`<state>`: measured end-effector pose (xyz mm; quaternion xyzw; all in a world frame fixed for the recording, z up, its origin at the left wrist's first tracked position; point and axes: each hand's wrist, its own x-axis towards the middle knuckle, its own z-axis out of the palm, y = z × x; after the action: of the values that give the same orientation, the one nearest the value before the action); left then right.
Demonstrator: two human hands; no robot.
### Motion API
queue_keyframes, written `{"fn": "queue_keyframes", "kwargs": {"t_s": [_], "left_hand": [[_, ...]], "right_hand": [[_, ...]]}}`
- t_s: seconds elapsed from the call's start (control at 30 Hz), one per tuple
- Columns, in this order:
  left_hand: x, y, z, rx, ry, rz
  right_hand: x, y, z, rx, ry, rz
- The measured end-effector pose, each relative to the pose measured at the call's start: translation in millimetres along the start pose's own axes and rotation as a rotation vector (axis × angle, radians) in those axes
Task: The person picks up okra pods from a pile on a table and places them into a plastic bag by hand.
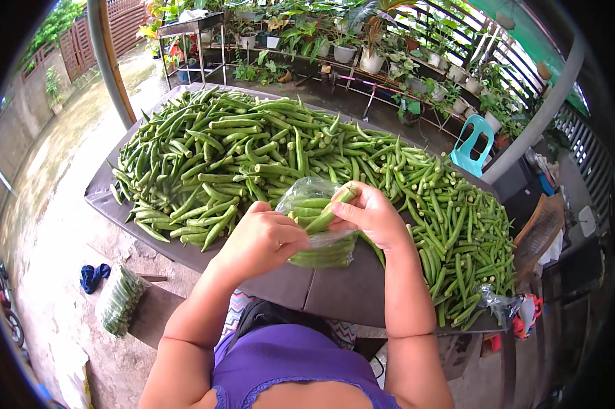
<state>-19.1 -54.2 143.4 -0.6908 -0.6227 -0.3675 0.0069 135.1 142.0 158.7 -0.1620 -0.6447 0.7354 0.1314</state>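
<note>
A clear plastic bag (323, 256) partly filled with green okra stands at the table's near edge, in front of me. My right hand (373, 217) is closed around a single okra pod (329, 213), held slanted over the bag's mouth. At the bag's left side is my left hand (265, 236), its fingers curled in against the plastic. Its fingertips are partly hidden, but they appear to grip the bag's edge. Behind both hands spreads a large heap of loose okra (205, 153), which carries on as a second pile (457, 238) to the right.
The dark-covered table (278, 285) bears the okra. On a bench (159, 315) at the lower left lies a filled bag of okra (121, 300). Crumpled plastic (498, 303) sits at the right corner. A turquoise chair (472, 146), a post (536, 123) and potted plants (371, 61) stand beyond.
</note>
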Motion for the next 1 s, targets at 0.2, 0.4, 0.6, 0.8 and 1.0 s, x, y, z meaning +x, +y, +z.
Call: {"fn": "queue_keyframes", "kwargs": {"t_s": [0.2, 0.4, 0.6, 0.8, 1.0], "left_hand": [[-8, 3, 0, 0.006, 0.019, 0.004], [-24, 8, 7, 0.019, -0.003, 0.108], [-43, 13, 13, 0.016, -0.014, 0.100], [-42, 17, 10, 0.058, -0.016, 0.067], [-41, 13, 5, 0.103, -0.028, 0.038]], "right_hand": [[-12, -9, -74, 0.158, 0.370, -0.407], [18, 60, -178, -0.187, 0.767, 0.060], [113, 91, -103, -0.948, 0.661, -0.563], [218, 97, -38, -0.897, 0.347, -0.231], [212, 68, -65, -0.313, 0.192, -0.023]]}}
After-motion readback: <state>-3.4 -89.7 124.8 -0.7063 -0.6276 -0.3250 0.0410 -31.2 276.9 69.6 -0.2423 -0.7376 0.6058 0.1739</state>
